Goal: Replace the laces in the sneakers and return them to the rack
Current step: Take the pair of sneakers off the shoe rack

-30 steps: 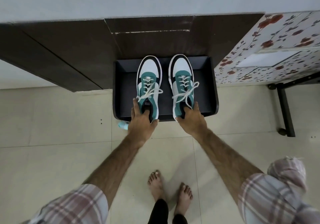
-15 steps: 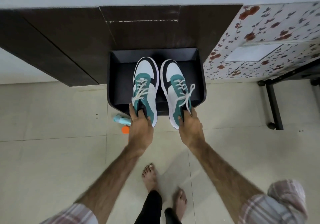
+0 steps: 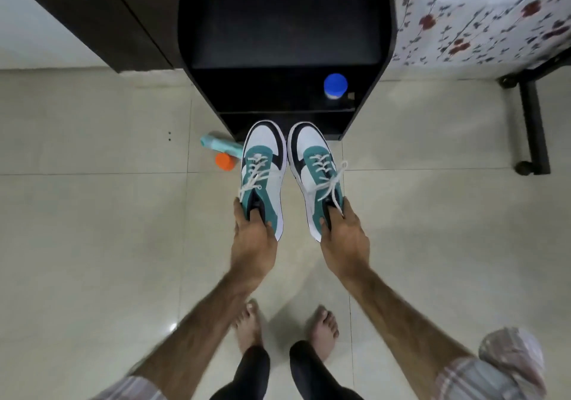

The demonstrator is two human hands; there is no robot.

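Two sneakers (image 3: 290, 171) held lengthwise, toes toward rack (image 3: 278, 44); each hand's fingers clamped on heel collar.

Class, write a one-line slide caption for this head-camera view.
Each hand, left hand and right hand, grips a teal-and-white sneaker by its heel, above the tiled floor before the black rack.

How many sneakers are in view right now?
2. The left sneaker is in the left hand and the right sneaker is in the right hand, both held by the heel above the floor before the rack. The rack's lower shelves are partly hidden.
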